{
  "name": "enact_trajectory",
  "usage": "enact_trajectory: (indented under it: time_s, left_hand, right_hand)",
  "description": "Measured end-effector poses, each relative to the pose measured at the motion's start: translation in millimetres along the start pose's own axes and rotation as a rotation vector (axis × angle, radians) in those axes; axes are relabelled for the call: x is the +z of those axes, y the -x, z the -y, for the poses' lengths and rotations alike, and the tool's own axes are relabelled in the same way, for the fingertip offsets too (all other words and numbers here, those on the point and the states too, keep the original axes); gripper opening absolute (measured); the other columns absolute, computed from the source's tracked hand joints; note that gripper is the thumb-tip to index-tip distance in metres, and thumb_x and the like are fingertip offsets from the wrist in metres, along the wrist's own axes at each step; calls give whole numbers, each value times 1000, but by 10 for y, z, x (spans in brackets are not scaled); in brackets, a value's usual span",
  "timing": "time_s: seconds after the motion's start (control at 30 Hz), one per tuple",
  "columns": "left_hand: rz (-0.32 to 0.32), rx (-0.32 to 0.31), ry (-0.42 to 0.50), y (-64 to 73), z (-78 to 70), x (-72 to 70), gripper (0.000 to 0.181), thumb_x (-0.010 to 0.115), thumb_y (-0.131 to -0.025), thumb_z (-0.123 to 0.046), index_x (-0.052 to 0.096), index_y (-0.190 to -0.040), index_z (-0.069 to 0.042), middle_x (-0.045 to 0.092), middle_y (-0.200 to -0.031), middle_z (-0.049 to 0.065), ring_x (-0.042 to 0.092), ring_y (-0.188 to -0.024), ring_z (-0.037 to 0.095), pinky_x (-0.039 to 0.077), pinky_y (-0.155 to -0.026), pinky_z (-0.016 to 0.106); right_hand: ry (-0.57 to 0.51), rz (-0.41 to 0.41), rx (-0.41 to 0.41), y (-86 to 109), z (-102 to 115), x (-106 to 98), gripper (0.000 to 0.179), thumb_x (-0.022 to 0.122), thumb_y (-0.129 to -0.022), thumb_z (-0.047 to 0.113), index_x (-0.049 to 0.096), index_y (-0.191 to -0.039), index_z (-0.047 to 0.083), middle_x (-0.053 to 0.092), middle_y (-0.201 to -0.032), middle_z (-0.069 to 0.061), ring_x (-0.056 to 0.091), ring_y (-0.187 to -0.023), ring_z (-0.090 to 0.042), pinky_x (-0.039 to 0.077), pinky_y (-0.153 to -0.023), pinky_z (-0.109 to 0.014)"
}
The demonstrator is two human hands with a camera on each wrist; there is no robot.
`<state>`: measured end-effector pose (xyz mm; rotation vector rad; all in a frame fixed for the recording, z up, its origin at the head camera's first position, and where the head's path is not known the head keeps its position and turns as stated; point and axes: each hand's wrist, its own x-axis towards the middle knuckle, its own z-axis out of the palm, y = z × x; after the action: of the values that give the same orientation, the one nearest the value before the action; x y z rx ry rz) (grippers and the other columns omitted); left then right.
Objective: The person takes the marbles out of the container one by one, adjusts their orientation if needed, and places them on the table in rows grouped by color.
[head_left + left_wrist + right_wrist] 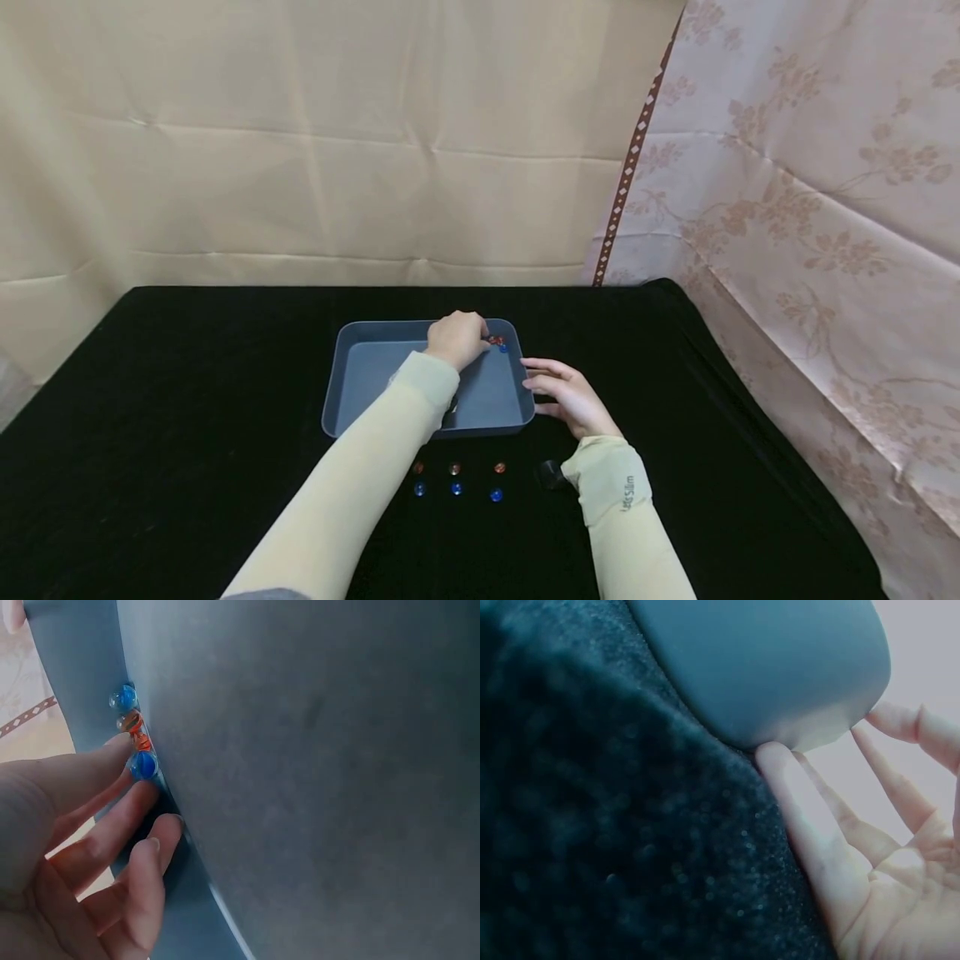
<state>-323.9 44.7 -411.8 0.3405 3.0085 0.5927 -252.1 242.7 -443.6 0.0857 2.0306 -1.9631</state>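
Observation:
My left hand (pixel 456 337) reaches into the far right corner of a blue-grey tray (pixel 360 332). Several glass marbles lie in a row against the tray wall there. At the near end of that row, a blue marble (pixel 144 765) sits between my left thumb and forefinger, which pinch it. Touching it is an orange marble (pixel 142 741), then another orange marble (pixel 130 721) and a second blue marble (pixel 123 698). My right hand (pixel 573 402) is at the tray's right side, fingers extended, with fingertips (pixel 774 754) against the outside of its corner.
On the black cloth (pixel 187 375) before the tray, three orange marbles (pixel 500 467) form a row, with three blue marbles (pixel 497 495) in a row nearer me. A small black object (pixel 551 475) shows beside my right wrist. Curtains hang behind and to the right.

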Motion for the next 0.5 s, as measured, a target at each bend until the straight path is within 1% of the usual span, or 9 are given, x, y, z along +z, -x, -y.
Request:
enact_trajectory:
  time_s: [0.1, 0.27, 0.5]
  left_hand:
    - [5, 10, -38, -2, 2, 5, 27, 71, -92, -31, 75, -115, -17, 75, -110, 2, 68, -86, 20, 57, -83, 42]
    - [10, 26, -95, 7, 2, 12, 24, 72, -91, -31, 75, -112, -19, 74, -110, 0, 69, -90, 20, 57, -83, 42]
    - [26, 7, -103, 12, 4, 1, 22, 73, -90, -32, 75, -107, -19, 74, -107, 0, 68, -89, 19, 57, -84, 44]
  right_hand:
    - [10, 3, 1, -1, 3, 1, 46, 62, -94, 12, 55, -140, 9, 61, -133, -14, 66, -97, -15, 58, -84, -38]
    - [10, 2, 4, -4, 2, 0, 46, 62, -94, 11, 55, -139, 9, 60, -134, -15, 65, -100, -16, 58, -84, -38]
    - [7, 4, 3, -2, 6, 2, 47, 62, -94, 11, 54, -140, 9, 59, -134, -17, 66, -101, -16, 58, -85, -39]
